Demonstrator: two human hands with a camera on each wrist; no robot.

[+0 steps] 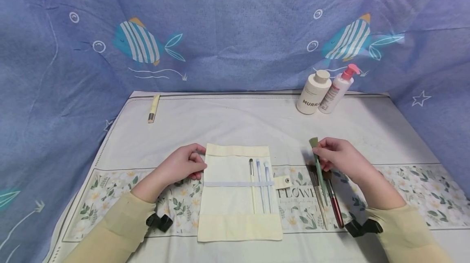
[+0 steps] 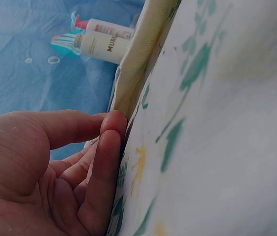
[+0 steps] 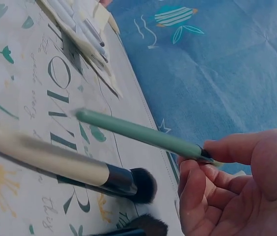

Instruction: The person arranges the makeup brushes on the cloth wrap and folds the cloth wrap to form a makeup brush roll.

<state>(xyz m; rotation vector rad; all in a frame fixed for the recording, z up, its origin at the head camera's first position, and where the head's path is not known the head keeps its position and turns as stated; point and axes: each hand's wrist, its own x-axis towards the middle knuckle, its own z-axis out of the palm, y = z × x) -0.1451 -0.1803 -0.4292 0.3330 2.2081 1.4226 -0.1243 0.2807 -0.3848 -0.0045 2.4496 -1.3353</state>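
Note:
A cream fabric brush roll (image 1: 227, 202) lies unrolled on the table. Its blue elastic band (image 1: 227, 184) holds three slim makeup brushes on the right side, one with a pale handle (image 1: 253, 200) and two bluish ones. At the roll's left edge, my left hand (image 1: 183, 163) pinches the fabric between thumb and fingers. My right hand (image 1: 341, 157) grips a green makeup brush (image 3: 138, 134) near its bristle end, handle slanting down toward the table. Under it lie a beige-handled brush (image 1: 321, 210) and a red-handled brush (image 1: 335, 209).
Two bottles, one white with a cap (image 1: 313, 91) and one with a pink pump (image 1: 337, 91), stand at the back right. A small cream tube (image 1: 154, 109) lies at the back left. A snap strap (image 1: 282, 182) sticks out from the roll's right edge.

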